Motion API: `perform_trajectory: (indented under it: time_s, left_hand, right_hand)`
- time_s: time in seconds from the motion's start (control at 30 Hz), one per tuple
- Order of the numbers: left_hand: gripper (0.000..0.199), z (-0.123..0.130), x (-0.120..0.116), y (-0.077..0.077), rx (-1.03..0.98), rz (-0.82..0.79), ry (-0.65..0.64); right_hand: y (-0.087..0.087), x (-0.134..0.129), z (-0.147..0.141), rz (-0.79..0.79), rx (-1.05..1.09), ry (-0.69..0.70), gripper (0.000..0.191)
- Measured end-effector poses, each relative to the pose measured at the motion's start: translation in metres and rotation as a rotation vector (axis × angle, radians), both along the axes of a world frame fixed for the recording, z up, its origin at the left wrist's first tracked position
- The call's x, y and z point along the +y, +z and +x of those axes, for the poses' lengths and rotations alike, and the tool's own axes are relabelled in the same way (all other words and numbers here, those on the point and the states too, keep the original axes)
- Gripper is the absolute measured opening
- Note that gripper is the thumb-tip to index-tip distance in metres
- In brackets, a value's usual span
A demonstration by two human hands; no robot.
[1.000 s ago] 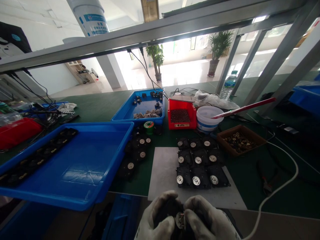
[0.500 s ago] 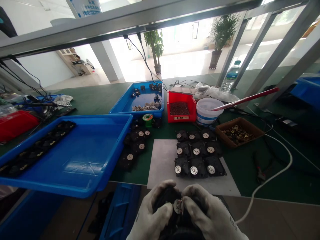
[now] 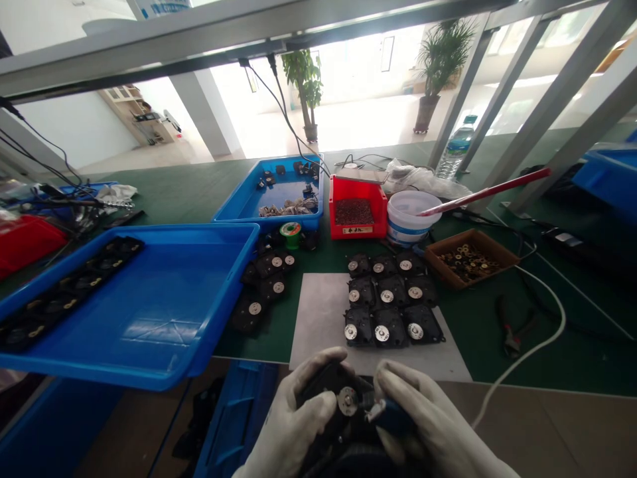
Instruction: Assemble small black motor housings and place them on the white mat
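Head view: both gloved hands held parts at the near edge of the bench

The left hand (image 3: 293, 421) grasped a black part (image 3: 341, 428) with a silver disc (image 3: 347, 401) on its face, thumb beside the disc. The right hand (image 3: 428, 408) gripped a small blue piece (image 3: 393, 417) with a pale end, close to the right of the disc; whether the two touched could not be told.

Beyond the hands, nine similar black parts (image 3: 387, 296) sat in three rows, the nearer ones on a white sheet (image 3: 318, 318). More lay to the left, beside a large blue tray (image 3: 174, 285) that held a long black strip (image 3: 64, 299). Farther off stood a red bin (image 3: 358, 231) and a white tub (image 3: 409, 222). On the right were a brown box (image 3: 490, 273) of small rings and, nearer, pliers (image 3: 511, 342).
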State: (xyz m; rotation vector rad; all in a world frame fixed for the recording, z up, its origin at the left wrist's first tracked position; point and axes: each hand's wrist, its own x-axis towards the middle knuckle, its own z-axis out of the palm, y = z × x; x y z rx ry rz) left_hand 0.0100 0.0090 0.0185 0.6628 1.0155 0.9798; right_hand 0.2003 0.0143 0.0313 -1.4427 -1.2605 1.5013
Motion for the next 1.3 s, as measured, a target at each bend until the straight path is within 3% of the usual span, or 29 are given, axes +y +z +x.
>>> perform_trajectory:
  time_s: [0.1, 0.17, 0.27, 0.33, 0.87, 1.3]
  left_hand:
    - [0.057, 0.001, 0.000, 0.003, -0.004, 0.012, -0.031]
    - [0.056, 0.002, 0.000, 0.004, -0.010, 0.025, -0.036]
    - [0.057, 0.003, 0.000, 0.003, -0.020, 0.008, -0.037]
    - [0.055, 0.004, 0.001, 0.003, -0.022, -0.005, -0.038]
    - [0.046, 0.004, 0.003, 0.005, 0.035, 0.006, -0.053]
    - [0.048, -0.001, 0.005, -0.003, 0.041, 0.039, -0.086]
  right_hand:
    - [-0.001, -0.002, 0.004, 0.169, -0.063, -0.020, 0.034]
    - [-0.003, 0.000, 0.009, 0.402, -0.239, 0.000, 0.022]
    - [-0.007, 0.004, 0.013, 0.761, -0.467, 0.049, 0.016]
    - [-0.007, 0.006, 0.013, 0.871, -0.521, 0.055, 0.016]
    - [-0.006, 0.009, 0.012, 0.931, -0.558, 0.085, 0.017]
    - [-0.008, 0.009, 0.014, 0.918, -0.515, 0.113, 0.017]
